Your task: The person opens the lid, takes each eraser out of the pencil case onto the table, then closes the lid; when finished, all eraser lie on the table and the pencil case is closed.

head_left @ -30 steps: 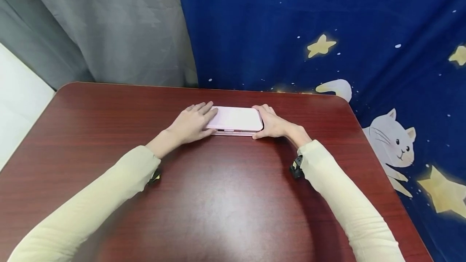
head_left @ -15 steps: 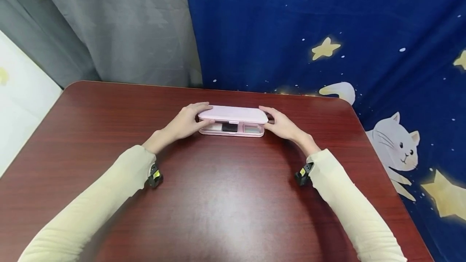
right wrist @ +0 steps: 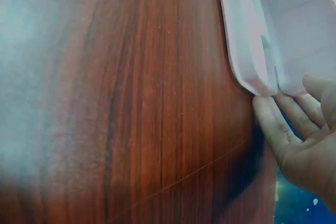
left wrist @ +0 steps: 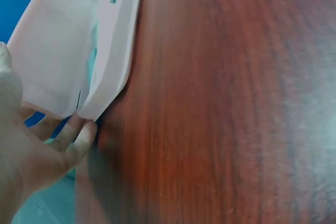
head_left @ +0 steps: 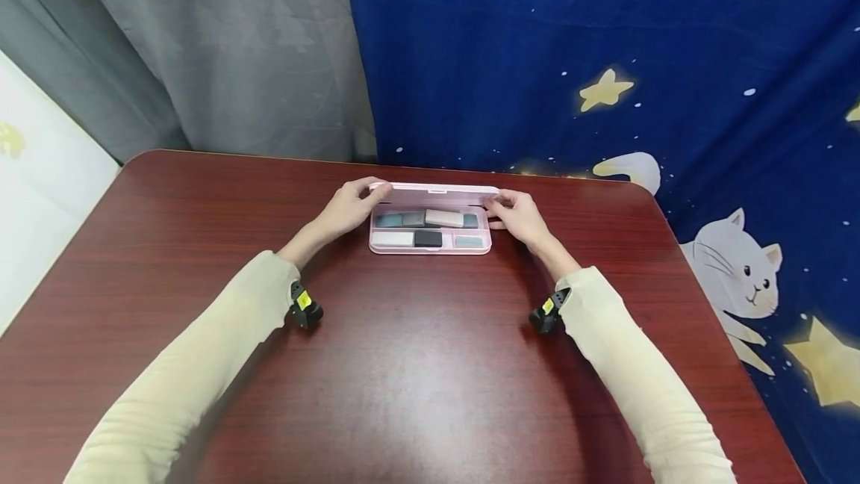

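Observation:
A pink pencil case (head_left: 430, 251) lies near the far side of the table with its lid (head_left: 440, 196) raised on the back hinge. My left hand (head_left: 344, 209) grips the left end of the lid, thumb at its edge. At the other end my right hand (head_left: 524, 222) holds the lid between thumb and fingers. In both wrist views some fingertips also touch the ends of the case. Inside the front compartment are a white piece (head_left: 393, 239), a black piece (head_left: 428, 238) and a pale blue piece (head_left: 468, 242). A beige piece (head_left: 444, 218) and grey-blue ones lie behind.
The dark red-brown wooden table (head_left: 416, 364) has a rounded far edge. A grey curtain (head_left: 269, 58) and a blue curtain with stars and a cat (head_left: 735, 264) hang behind it. Black wrist cameras (head_left: 305, 306) sit below the sleeves.
The pencil case's lid was nearly closed, then lifted at the front, and now stands up at the back, showing the contents. Both hands moved up with it, from the top and end to its ends.

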